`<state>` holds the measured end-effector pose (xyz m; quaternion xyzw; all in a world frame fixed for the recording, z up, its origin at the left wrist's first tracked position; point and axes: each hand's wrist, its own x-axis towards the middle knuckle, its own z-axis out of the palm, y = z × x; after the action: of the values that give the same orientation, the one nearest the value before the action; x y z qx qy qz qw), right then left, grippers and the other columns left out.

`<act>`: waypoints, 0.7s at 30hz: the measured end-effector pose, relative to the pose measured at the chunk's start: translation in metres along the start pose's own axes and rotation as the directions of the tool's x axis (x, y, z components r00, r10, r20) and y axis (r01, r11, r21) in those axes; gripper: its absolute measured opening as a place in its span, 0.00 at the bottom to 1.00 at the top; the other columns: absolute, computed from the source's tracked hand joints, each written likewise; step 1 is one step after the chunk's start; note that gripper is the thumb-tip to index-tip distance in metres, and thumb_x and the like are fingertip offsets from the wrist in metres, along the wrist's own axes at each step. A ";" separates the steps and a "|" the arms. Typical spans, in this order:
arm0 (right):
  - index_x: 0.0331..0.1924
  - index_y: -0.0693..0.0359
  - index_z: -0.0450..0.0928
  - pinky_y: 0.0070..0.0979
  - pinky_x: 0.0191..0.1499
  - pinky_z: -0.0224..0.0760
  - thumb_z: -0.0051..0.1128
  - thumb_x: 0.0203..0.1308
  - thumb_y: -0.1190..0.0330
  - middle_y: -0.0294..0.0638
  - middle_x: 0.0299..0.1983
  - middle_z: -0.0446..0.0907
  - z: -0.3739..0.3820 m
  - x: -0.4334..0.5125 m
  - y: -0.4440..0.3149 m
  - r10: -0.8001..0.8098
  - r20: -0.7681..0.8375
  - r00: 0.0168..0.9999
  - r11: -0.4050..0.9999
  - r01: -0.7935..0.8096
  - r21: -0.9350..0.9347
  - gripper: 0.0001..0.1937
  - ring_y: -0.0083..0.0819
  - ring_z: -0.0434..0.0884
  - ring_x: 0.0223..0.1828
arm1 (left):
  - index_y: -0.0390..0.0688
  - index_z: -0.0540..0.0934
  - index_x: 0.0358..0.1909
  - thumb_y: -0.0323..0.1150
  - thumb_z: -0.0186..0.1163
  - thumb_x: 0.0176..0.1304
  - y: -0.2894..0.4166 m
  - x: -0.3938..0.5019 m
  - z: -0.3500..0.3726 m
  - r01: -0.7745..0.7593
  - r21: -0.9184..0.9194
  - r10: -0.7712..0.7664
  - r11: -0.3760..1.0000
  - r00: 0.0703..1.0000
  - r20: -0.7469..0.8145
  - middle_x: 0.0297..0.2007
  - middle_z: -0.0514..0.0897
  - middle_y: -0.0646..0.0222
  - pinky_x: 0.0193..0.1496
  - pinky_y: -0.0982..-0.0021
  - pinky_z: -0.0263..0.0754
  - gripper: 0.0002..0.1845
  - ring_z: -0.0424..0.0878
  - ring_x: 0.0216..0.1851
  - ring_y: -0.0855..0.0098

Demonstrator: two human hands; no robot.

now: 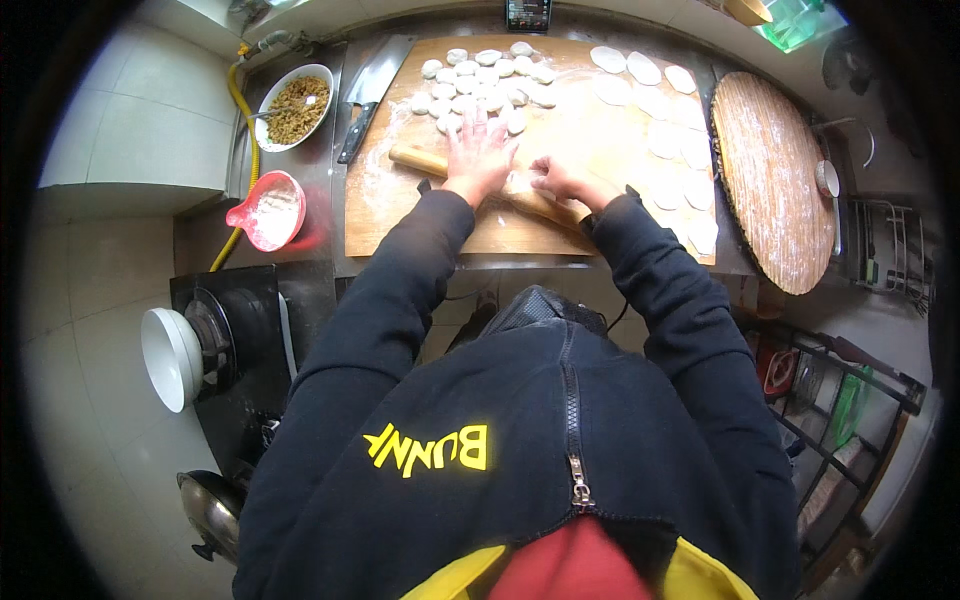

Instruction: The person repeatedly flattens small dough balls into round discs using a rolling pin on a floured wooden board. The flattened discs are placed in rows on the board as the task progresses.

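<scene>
A floured wooden board (420,232) lies before me, with a wooden rolling pin (420,160) slanting across it. My left hand (480,159) reaches over the pin, palm down and fingers spread; its fingertips are at the near edge of a cluster of small dough discs (466,67). Whether they press one is hard to see. My right hand (562,180) is beside it, fingers curled, above the pin's right part (540,204). Something pale shows between the hands, but what it is stays unclear. Thin rolled dough wrappers (643,67) are spread along the board's right side.
A cleaver (375,82) lies over the board's left edge. Left of it are a bowl of minced filling (296,109) and a red bowl of flour (276,214). A round slatted tray (772,180) is at right, a phone (529,15) behind, a stove (232,337) at lower left.
</scene>
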<state>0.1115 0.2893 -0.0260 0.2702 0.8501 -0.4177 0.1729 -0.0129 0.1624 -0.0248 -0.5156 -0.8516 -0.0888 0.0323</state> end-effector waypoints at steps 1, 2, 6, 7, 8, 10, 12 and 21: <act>0.51 0.62 0.79 0.25 0.26 0.74 0.66 0.55 0.69 0.41 0.36 0.84 0.002 0.002 0.001 -0.009 -0.024 1.000 1.000 0.009 0.009 0.18 0.25 0.79 0.23 | 0.51 0.67 0.66 0.53 0.48 0.67 0.000 -0.002 -0.001 -0.033 -0.001 0.032 0.999 0.996 -0.084 0.71 0.54 0.50 0.69 0.39 0.42 0.29 0.52 0.72 0.50; 0.49 0.63 0.80 0.26 0.29 0.75 0.65 0.55 0.68 0.41 0.37 0.84 0.007 0.003 0.003 -0.078 -0.054 0.995 0.996 0.075 -0.055 0.17 0.26 0.80 0.26 | 0.50 0.68 0.65 0.53 0.49 0.66 0.000 -0.008 -0.002 -0.047 -0.018 0.045 0.999 0.995 -0.090 0.70 0.56 0.50 0.69 0.39 0.43 0.29 0.54 0.71 0.50; 0.45 0.62 0.81 0.32 0.39 0.76 0.64 0.54 0.65 0.45 0.37 0.85 0.020 0.005 0.012 -0.252 -0.209 0.945 0.946 0.195 -0.257 0.16 0.33 0.82 0.33 | 0.47 0.76 0.57 0.48 0.53 0.65 -0.012 -0.059 -0.002 -0.165 -0.039 0.156 0.986 0.974 -0.162 0.59 0.72 0.55 0.63 0.42 0.54 0.23 0.66 0.62 0.51; 0.45 0.62 0.81 0.32 0.39 0.76 0.64 0.54 0.65 0.45 0.37 0.85 0.021 0.002 0.013 -0.265 -0.209 0.941 0.941 0.204 -0.271 0.16 0.33 0.82 0.33 | 0.46 0.78 0.54 0.48 0.52 0.67 -0.018 -0.072 0.001 -0.222 0.016 0.222 0.975 0.964 -0.145 0.58 0.75 0.57 0.61 0.42 0.56 0.21 0.67 0.61 0.52; 0.45 0.62 0.81 0.32 0.40 0.75 0.63 0.54 0.64 0.45 0.37 0.85 0.020 -0.003 0.014 -0.258 -0.175 0.950 0.944 0.209 -0.254 0.16 0.34 0.82 0.34 | 0.49 0.76 0.57 0.45 0.56 0.63 -0.024 -0.079 0.007 -0.264 0.001 0.263 0.965 0.960 -0.096 0.57 0.74 0.55 0.62 0.47 0.58 0.22 0.71 0.56 0.54; 0.45 0.61 0.82 0.33 0.40 0.75 0.63 0.54 0.64 0.46 0.37 0.85 0.016 -0.015 0.011 -0.244 -0.108 0.964 0.947 0.213 -0.241 0.16 0.35 0.82 0.35 | 0.47 0.79 0.53 0.44 0.54 0.64 -0.029 -0.085 0.023 -0.043 -0.491 0.100 0.870 0.991 0.091 0.53 0.77 0.55 0.60 0.48 0.60 0.20 0.73 0.53 0.54; 0.45 0.60 0.82 0.33 0.41 0.75 0.63 0.54 0.63 0.46 0.38 0.85 0.008 -0.026 0.002 -0.242 -0.091 0.966 0.943 0.213 -0.256 0.16 0.36 0.82 0.36 | 0.42 0.76 0.55 0.42 0.53 0.63 -0.038 -0.064 0.033 0.138 -0.708 0.102 0.692 0.953 0.286 0.55 0.74 0.50 0.62 0.45 0.56 0.21 0.68 0.56 0.50; 0.45 0.57 0.83 0.36 0.45 0.75 0.61 0.54 0.61 0.49 0.38 0.84 -0.002 -0.033 -0.025 -0.177 -0.124 0.976 0.954 0.139 -0.264 0.16 0.41 0.83 0.41 | 0.47 0.71 0.61 0.46 0.53 0.64 0.001 -0.028 -0.009 -0.043 -0.135 0.030 0.990 0.994 -0.101 0.66 0.64 0.50 0.67 0.39 0.46 0.25 0.56 0.69 0.48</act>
<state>0.1219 0.2677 0.0077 0.2069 0.9259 -0.2968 0.1091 0.0007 0.1363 -0.0196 -0.5271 -0.8312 -0.1720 0.0404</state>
